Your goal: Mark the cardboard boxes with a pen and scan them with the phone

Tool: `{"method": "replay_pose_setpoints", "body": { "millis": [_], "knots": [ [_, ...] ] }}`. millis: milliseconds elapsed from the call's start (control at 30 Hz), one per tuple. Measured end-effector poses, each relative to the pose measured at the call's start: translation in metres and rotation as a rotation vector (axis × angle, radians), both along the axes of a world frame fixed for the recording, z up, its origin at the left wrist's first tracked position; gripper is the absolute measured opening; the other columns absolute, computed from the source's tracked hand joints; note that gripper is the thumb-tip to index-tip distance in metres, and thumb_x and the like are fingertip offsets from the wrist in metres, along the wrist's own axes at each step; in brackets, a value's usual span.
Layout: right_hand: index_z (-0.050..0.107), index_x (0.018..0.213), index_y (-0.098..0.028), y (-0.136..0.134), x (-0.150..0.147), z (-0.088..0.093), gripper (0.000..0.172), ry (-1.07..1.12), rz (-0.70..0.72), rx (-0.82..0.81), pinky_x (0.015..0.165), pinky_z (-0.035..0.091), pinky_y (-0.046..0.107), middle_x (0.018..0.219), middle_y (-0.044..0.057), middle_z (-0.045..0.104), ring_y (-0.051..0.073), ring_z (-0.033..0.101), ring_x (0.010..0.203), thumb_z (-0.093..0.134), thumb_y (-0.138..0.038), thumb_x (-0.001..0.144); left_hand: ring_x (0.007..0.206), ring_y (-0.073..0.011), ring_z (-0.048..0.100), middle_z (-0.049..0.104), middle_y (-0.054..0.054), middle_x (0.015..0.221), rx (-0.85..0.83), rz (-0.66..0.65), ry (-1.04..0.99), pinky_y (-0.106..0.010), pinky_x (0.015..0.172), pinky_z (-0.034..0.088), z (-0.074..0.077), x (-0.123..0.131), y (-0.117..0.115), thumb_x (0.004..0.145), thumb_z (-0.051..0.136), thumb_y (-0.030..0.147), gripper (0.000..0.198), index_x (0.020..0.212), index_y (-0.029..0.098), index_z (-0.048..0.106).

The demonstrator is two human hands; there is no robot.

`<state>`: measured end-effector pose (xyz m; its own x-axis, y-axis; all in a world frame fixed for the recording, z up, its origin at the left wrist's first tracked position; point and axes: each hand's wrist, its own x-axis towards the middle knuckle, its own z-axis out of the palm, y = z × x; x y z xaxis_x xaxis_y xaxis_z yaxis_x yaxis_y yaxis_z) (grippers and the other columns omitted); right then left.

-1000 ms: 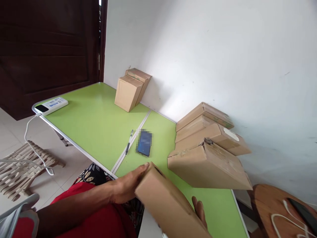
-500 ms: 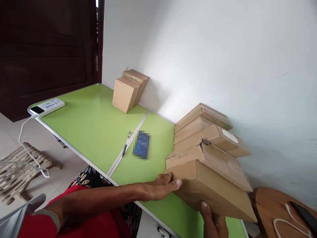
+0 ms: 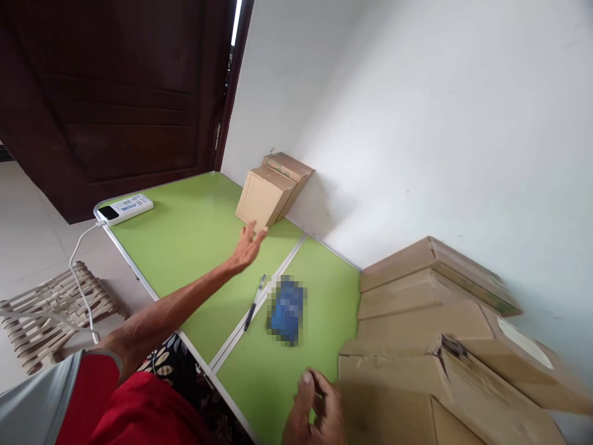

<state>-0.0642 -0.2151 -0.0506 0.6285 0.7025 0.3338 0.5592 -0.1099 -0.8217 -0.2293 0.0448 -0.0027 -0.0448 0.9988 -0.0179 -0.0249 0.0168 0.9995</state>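
Observation:
My left hand is stretched out over the far part of the green table with its fingers spread. Its fingertips are at the lower edge of the nearer of two cardboard boxes that lean together against the wall; whether they touch is unclear. My right hand is at the bottom of the view, loosely curled with nothing visible in it. It is beside a row of several leaning cardboard boxes. The front box of that row is partly cut off by the frame.
A pixelated blue item and a pen lie near the seam of the green folding table. A white power bank with a cable sits at the left corner. A woven stool stands below, and a dark door behind.
My left hand has left the front box of the right row and reached out to the two far boxes. My right hand has come off that box and moved left. The view has shifted.

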Motion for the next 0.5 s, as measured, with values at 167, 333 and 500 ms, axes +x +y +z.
{"method": "replay_pose_setpoints", "body": {
  "millis": [167,333,500],
  "knots": [
    [0.074,0.112,-0.021,0.094,-0.024,0.02,0.049,0.139,0.337,-0.027,0.083,0.056,0.042,0.115,0.014,0.076,0.03,0.071,0.098,0.059,-0.066,0.099,0.169,-0.0373,-0.005,0.005,-0.021,0.182,0.082,0.285,0.093,-0.054,0.135,0.002,0.025,-0.039,0.095,0.104,0.049,0.064,0.088,0.17,0.016,0.018],
    [0.056,0.15,-0.021,0.222,-0.037,0.046,0.076,0.39,0.538,0.005,0.116,0.043,0.051,0.163,0.019,0.051,0.035,0.051,0.146,0.064,-0.071,0.093,0.17,-0.0344,0.004,0.014,-0.018,0.182,0.134,0.255,0.121,-0.048,0.136,0.005,0.045,-0.05,0.154,0.108,0.045,0.059,0.082,0.171,0.014,0.021],
    [0.037,0.164,-0.028,0.334,-0.058,0.065,0.093,0.527,0.625,-0.011,0.125,0.032,0.058,0.178,0.013,0.026,0.033,0.029,0.161,0.059,-0.079,0.089,0.159,-0.0346,0.038,0.049,-0.019,0.166,0.174,0.172,0.1,-0.043,0.132,0.025,0.053,-0.045,0.158,0.112,0.035,0.055,0.066,0.155,0.008,0.053]
  ]
}}
